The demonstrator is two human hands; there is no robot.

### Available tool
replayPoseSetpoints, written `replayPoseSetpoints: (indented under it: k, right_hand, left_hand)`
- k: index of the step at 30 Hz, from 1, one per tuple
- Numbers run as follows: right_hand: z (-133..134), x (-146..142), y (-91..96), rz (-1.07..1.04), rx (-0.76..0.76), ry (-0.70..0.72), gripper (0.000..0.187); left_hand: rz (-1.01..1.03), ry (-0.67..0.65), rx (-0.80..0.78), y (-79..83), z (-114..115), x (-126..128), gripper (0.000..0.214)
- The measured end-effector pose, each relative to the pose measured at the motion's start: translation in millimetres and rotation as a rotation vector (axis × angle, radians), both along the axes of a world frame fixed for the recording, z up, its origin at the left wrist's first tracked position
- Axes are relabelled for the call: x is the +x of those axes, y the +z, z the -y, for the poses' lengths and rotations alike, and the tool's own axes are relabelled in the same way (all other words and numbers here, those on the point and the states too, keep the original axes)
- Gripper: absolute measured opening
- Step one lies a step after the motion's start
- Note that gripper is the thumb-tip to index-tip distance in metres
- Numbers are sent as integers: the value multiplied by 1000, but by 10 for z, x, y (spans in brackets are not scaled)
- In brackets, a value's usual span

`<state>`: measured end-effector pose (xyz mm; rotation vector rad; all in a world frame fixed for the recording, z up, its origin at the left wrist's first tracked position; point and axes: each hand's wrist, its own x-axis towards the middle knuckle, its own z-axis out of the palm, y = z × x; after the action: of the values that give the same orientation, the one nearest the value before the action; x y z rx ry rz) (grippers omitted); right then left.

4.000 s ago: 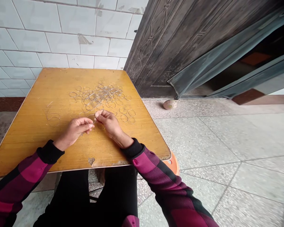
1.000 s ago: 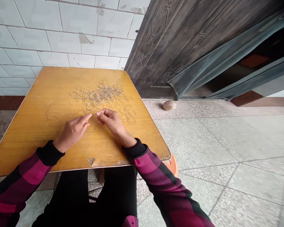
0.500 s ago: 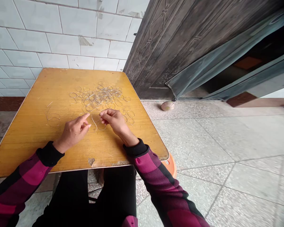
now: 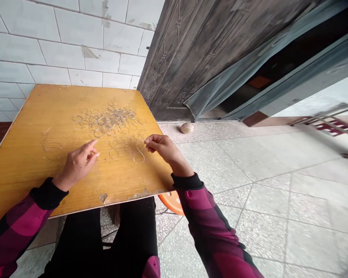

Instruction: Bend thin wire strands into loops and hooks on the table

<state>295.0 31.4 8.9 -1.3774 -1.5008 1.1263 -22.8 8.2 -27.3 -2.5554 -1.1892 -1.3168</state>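
A loose heap of thin silver wire rings (image 4: 107, 121) lies on the far half of a yellow wooden tabletop (image 4: 26, 127). Nearer me, a few wires bent into figure-eights (image 4: 114, 148) lie apart from the heap. My left hand (image 4: 77, 164) rests just left of them, with fingers apart and nothing visible in it. My right hand (image 4: 162, 148) is at the right of the bent wires, its thumb and forefinger close together at the edge of a ring. Whether a thin wire sits between them is too fine to see.
A dark embossed metal door (image 4: 174, 65) stands beyond the table's right side, in front of a white tiled wall (image 4: 60, 42). An orange stool (image 4: 169, 202) shows under the table's near corner. A small round object (image 4: 187, 127) lies on the speckled floor. A metal rack (image 4: 330, 123) enters at right.
My right hand has moved right, away from my left hand. Figure-eight wires now show between and below the hands. The view has turned, shifting the table left in the frame.
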Motion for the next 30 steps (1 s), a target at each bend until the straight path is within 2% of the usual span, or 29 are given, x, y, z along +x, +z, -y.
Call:
replayPoseSetpoints:
  k: [4, 7, 10, 15, 20, 23, 26, 30]
  right_hand:
    - [-29, 355, -39, 74, -29, -103, 27]
    - [-55, 405, -56, 73, -33, -122, 27]
    - [-87, 202, -70, 41, -22, -28, 28]
    - [-211, -512, -116, 34, 50, 184, 22]
    - [-408, -1127, -144, 248, 135, 295, 19]
    - [-517, -1273, -147, 397, 163, 287, 21]
    - [-575, -1273, -150, 515, 183, 218, 19]
    - [-539, -1169, -151, 519, 230, 112, 13]
  left_hand:
    - [-4, -3, -12, -19, -13, -10, 40]
    - [12, 20, -47, -16, -31, -22, 38]
    - [63, 68, -85, 25, -60, -51, 34]
    - [159, 232, -95, 152, -171, -234, 34]
    - [279, 392, -105, 217, -315, -533, 30]
    - [331, 406, -109, 222, -365, -646, 27]
    - [338, 436, -105, 225, -379, -673, 27]
    - [319, 464, -127, 230, -371, -645, 29]
